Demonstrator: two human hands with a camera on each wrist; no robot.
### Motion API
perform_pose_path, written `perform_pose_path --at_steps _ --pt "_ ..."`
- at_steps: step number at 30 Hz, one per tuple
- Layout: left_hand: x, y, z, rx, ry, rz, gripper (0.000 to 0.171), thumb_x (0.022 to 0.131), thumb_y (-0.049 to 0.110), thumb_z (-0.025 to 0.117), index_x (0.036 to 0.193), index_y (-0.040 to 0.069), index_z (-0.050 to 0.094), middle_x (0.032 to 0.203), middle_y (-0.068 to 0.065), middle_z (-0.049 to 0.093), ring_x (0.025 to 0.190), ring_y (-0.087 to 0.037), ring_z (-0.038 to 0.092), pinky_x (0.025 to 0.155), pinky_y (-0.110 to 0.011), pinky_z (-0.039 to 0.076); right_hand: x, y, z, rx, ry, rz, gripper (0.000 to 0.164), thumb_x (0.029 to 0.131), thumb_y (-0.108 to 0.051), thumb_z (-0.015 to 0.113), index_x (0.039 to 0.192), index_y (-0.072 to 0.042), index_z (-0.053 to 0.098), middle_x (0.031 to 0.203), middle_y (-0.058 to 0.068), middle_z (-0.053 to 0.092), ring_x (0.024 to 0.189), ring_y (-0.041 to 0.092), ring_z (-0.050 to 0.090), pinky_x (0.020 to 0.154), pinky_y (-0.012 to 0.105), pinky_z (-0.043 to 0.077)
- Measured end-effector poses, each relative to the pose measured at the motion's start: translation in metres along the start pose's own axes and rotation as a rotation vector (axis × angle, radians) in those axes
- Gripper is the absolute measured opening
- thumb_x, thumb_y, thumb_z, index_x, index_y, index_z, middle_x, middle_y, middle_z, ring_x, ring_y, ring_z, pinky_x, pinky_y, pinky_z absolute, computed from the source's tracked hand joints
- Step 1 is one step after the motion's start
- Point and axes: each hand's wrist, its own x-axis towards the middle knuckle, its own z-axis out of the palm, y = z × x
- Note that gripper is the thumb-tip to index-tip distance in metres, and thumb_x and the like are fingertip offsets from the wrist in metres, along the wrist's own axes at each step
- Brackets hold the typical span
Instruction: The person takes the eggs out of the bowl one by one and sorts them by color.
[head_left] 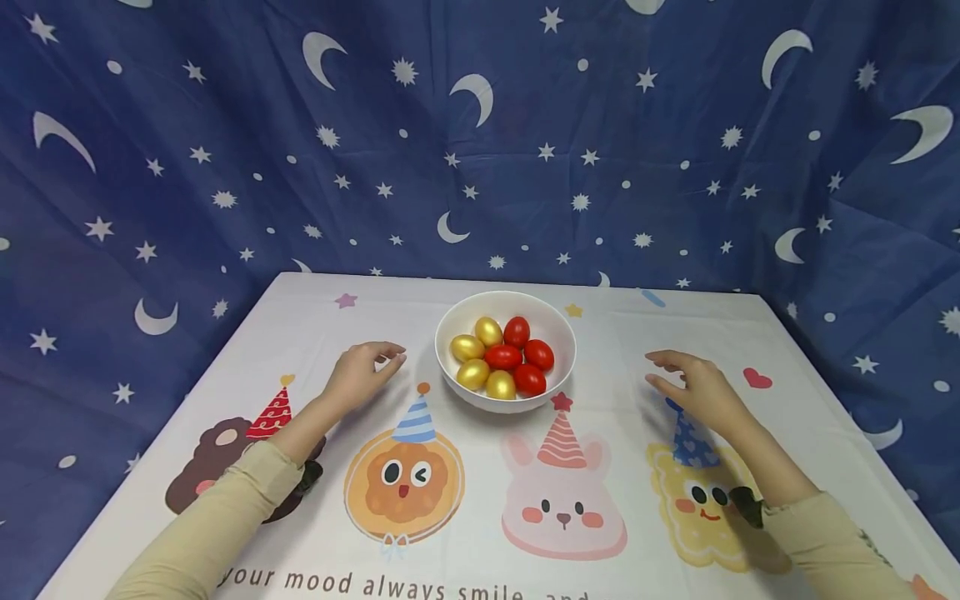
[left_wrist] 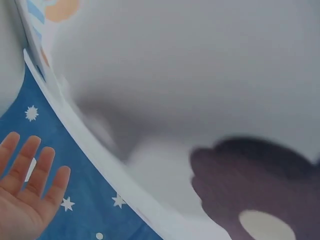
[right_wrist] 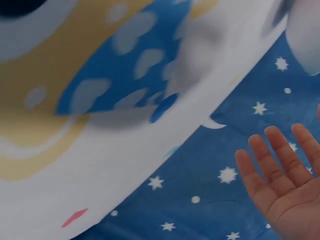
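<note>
A white bowl stands toward the back middle of the table, holding several gold eggs on its left side and several red eggs on its right. To the left of the bowl hovers my left hand, its fingers pointing at the rim with nothing held. My right hand is on the other side, farther from the bowl, also holding nothing. In the left wrist view the fingers are spread and relaxed. The right wrist view likewise shows extended fingers and a bare palm.
A white tablecloth printed with cartoon faces, party hats and lettering covers the table. Behind it and along both sides hangs a dark blue curtain with moons and stars. A dark wrist strap piece shows at the right sleeve.
</note>
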Motion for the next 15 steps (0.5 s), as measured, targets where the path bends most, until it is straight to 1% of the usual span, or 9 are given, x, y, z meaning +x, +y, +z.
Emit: perform_pose_path --at_steps 5,11,13,15 --pt "0.005 0.010 0.003 -0.090 0.024 -0.027 0.030 0.096 0.024 0.055 0.116 0.005 0.065 0.103 -0.015 0.070 0.097 -0.034 0.065 0.086 -0.050 0.055 0.000 -0.015 -0.001 0.042 0.036 -0.024 0.038 0.090 -0.015 0.065 0.122 0.004 0.057 0.119 0.026 0.061 0.107 0.042 0.058 0.088 0.059 0.053" --pt "0.012 0.024 0.008 -0.260 0.024 -0.050 0.033 0.096 0.019 0.054 0.122 0.000 0.060 0.110 -0.021 0.067 0.100 -0.036 0.064 0.088 -0.048 0.057 -0.001 -0.035 -0.005 0.049 0.096 -0.043 0.038 0.088 -0.015 0.066 0.122 0.002 0.058 0.119 0.023 0.062 0.107 0.039 0.058 0.089 0.058 0.054" --pt "0.014 0.027 0.009 -0.309 0.022 -0.072 0.033 0.096 0.018 0.054 0.124 -0.001 0.058 0.112 -0.022 0.065 0.102 -0.036 0.063 0.090 -0.048 0.056 0.001 -0.042 -0.006 0.057 0.109 -0.063 0.039 0.088 -0.015 0.067 0.122 0.001 0.058 0.119 0.022 0.063 0.106 0.038 0.059 0.090 0.057 0.054" --pt "0.016 0.029 0.011 -0.356 0.018 -0.109 0.034 0.096 0.018 0.054 0.125 -0.001 0.058 0.114 -0.023 0.064 0.102 -0.036 0.062 0.090 -0.047 0.056 0.003 -0.050 -0.005 0.070 0.106 -0.083 0.039 0.088 -0.015 0.068 0.122 0.000 0.059 0.119 0.021 0.063 0.106 0.037 0.059 0.091 0.057 0.053"
